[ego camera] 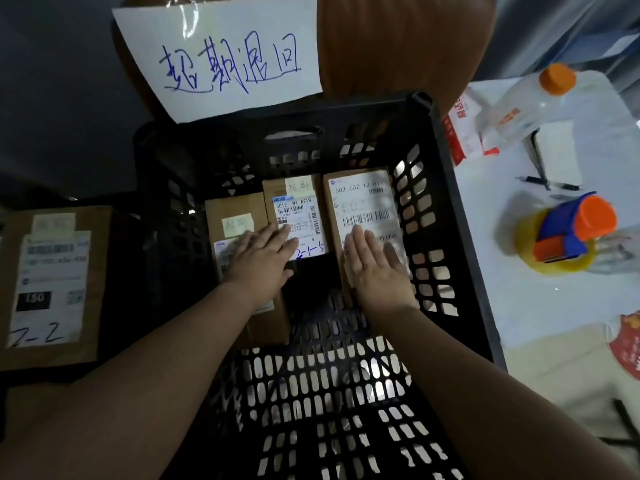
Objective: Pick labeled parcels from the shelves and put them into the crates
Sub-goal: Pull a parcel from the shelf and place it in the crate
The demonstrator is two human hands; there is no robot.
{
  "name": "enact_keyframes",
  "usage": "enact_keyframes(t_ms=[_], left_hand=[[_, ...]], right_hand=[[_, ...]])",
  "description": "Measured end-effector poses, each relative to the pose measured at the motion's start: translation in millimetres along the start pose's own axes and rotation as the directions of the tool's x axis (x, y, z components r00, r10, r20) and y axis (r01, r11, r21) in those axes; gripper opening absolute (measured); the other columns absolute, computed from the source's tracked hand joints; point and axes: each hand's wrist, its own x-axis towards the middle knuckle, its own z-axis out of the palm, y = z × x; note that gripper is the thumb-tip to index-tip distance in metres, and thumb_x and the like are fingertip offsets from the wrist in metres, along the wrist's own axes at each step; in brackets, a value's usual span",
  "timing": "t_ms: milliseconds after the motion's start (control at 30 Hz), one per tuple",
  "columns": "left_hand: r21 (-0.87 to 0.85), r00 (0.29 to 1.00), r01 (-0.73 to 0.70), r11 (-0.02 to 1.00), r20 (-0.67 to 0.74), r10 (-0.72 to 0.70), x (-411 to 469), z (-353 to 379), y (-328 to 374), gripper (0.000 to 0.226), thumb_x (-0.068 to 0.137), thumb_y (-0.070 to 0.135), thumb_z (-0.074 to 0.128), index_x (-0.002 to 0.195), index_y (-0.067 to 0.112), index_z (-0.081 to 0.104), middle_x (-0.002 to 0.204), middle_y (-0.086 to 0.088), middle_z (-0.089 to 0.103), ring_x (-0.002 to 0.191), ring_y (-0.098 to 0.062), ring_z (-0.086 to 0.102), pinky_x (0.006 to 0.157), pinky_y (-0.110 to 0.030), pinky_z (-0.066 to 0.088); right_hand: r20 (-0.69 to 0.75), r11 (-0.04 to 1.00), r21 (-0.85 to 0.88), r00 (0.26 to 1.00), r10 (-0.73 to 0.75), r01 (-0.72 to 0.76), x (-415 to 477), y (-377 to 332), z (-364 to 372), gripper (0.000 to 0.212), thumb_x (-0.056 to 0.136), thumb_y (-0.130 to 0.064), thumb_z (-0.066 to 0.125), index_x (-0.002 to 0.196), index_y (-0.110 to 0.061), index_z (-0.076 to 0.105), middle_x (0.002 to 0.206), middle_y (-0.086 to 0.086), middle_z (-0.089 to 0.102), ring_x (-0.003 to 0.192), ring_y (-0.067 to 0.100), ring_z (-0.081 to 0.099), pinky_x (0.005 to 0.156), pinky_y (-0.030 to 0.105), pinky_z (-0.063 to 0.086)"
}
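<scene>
Forearms (138, 382) reach into the black crate (462, 216), both hands flat on parcels.
Fingers straight, the left hand (263, 263) lies across the left parcel (233, 211) and middle parcel (294, 206) at frame centre; the right hand (377, 271) presses flat on the right parcel (362, 202) beside them, gripping nothing. An outer parcel (52, 285) lies at the left edge.

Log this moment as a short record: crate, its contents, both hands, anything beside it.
crate: black crate, handwritten paper sign at far edge
contents: left parcel, middle parcel, right parcel, all lying label up
left hand: flat across left parcel and middle parcel
right hand: flat on right parcel
beside: fourth parcel left of crate; tape dispenser on table right
</scene>
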Motion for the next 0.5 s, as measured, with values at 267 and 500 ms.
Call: enact_keyframes(t_ms=[267,500], left_hand=[[0.020,0.999,0.026,0.999,0.033,-0.026,1.2,-9.0,7.1,0.065,0.098,0.034,0.045,0.152,0.022,0.010,0.160,-0.001,-0.005,0.147,-0.024,-0.005,0.118,-0.047,0.002],[0.114,0.984,0.059,0.992,0.162,-0.077,-44.2,-51.1,16.6,0.071,0.098,0.044,0.043,0.152,0.025,0.000,0.158,-0.007,-0.017,0.145,-0.027,-0.014,0.116,-0.044,-0.004]], right_hand=[[0.113,0.990,0.131,0.993,0.030,-0.045,9.1,5.6,-10.4,0.084,0.099,-0.041,0.039,0.139,-0.013,-0.030,0.144,0.003,-0.038,0.144,0.021,-0.023,0.119,0.040,-0.008],[0.232,0.997,0.072,0.973,-0.008,-0.009,-6.4,15.5,-59.7,0.074,0.097,-0.059,0.017,0.151,-0.018,-0.012,0.158,0.007,-0.020,0.147,0.025,-0.014,0.119,0.048,-0.002]])
